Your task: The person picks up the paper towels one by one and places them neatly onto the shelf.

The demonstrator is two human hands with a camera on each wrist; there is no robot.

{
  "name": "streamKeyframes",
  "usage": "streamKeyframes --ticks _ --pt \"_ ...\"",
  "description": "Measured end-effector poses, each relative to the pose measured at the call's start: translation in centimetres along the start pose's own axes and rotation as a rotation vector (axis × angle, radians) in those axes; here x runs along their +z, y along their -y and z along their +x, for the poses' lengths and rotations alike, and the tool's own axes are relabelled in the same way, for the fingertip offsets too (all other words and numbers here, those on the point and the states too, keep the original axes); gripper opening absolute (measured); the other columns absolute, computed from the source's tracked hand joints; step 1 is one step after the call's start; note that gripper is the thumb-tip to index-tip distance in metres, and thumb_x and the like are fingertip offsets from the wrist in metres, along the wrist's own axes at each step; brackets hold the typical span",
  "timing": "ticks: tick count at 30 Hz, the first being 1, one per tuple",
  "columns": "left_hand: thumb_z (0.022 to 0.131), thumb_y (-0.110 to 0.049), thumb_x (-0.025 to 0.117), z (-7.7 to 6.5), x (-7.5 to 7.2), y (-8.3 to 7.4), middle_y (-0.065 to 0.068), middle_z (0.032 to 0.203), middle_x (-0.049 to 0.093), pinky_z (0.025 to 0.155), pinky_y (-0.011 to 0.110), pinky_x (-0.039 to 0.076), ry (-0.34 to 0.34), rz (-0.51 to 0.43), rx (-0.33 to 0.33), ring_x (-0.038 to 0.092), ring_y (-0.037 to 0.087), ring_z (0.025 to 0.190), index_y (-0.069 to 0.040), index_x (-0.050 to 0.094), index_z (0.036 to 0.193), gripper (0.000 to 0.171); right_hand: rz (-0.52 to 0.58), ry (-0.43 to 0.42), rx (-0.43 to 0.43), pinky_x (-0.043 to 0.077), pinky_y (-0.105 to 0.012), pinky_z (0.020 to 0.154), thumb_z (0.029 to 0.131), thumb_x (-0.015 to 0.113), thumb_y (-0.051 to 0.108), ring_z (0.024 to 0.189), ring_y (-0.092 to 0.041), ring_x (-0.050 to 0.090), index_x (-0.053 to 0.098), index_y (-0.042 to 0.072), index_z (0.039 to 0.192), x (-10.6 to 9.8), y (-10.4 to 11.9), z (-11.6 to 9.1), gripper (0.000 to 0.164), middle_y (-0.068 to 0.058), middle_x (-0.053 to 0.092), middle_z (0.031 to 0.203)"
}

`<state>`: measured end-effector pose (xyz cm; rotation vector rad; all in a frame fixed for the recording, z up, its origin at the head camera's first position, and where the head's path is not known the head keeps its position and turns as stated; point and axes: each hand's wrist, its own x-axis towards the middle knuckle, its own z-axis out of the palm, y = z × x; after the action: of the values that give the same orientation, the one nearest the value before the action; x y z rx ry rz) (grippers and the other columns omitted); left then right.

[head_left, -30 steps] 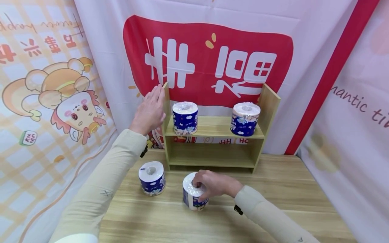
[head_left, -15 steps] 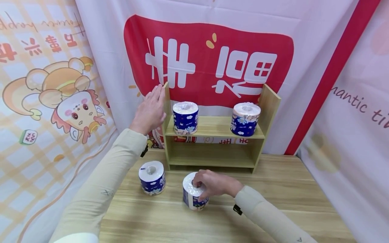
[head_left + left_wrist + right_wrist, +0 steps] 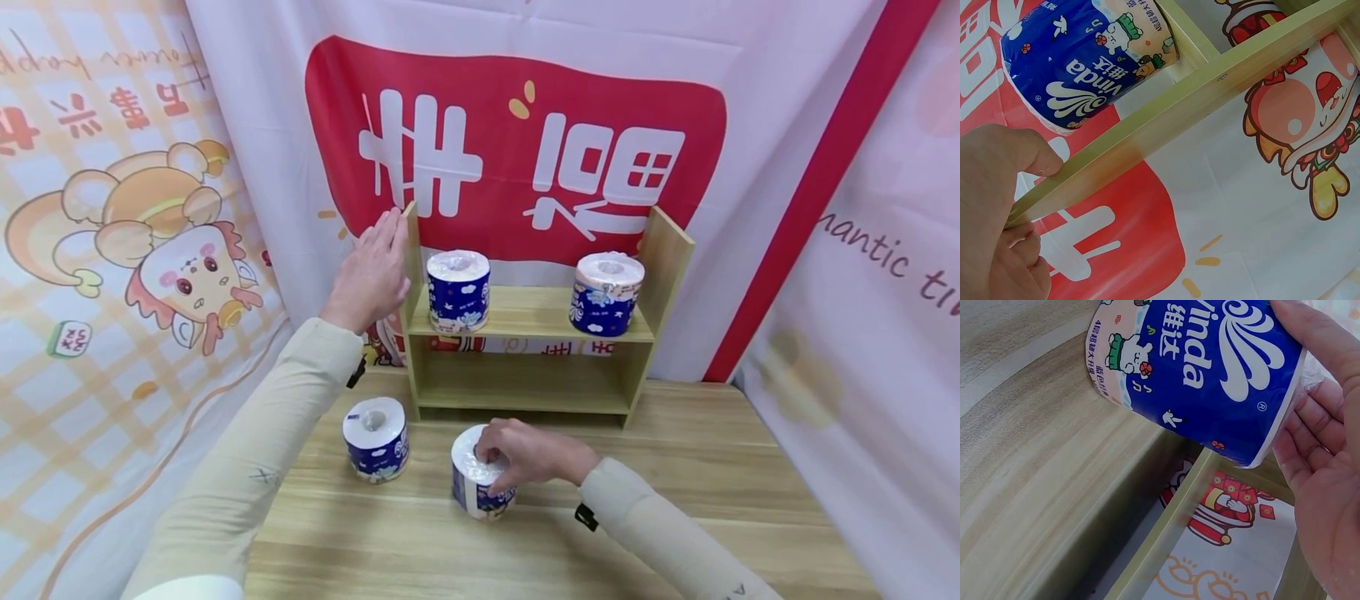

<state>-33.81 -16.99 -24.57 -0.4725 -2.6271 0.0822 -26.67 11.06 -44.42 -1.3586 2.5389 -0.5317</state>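
Note:
My left hand (image 3: 367,275) holds the upper edge of the left side panel of a small wooden shelf (image 3: 525,379). In the left wrist view the thumb lies on one side of that panel (image 3: 1166,119), with curled fingers on the other. On the tabletop in front of the shelf stands a blue-and-white toilet roll (image 3: 471,492). My right hand (image 3: 536,454) grips it, fingers at the core hole and thumb against the wrapped side. The right wrist view shows its printed wrapper close up, thumb along the edge.
Two toilet rolls stand on the upper board, one at the left (image 3: 459,304) and another at the right (image 3: 606,308). A further toilet roll (image 3: 375,454) stands on the wooden table (image 3: 675,483) near the shelf's left foot. Printed cloth (image 3: 517,75) hangs behind and at both sides.

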Motion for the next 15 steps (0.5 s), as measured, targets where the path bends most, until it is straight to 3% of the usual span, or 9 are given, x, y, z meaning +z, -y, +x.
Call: streamKeyframes --ticks 15 --pt "0.101 -0.017 0.063 0.16 0.09 0.15 0.024 0.176 0.016 0.134 0.052 0.020 0.015 -0.004 0.004 0.015 0.040 0.165 0.006 0.012 0.166 0.087 0.011 0.018 0.031 0.055 -0.015 0.086 0.084 0.090 0.033 0.100 -0.002 0.055 0.069 0.017 0.110 -0.21 0.14 0.03 0.037 0.009 0.064 0.108"
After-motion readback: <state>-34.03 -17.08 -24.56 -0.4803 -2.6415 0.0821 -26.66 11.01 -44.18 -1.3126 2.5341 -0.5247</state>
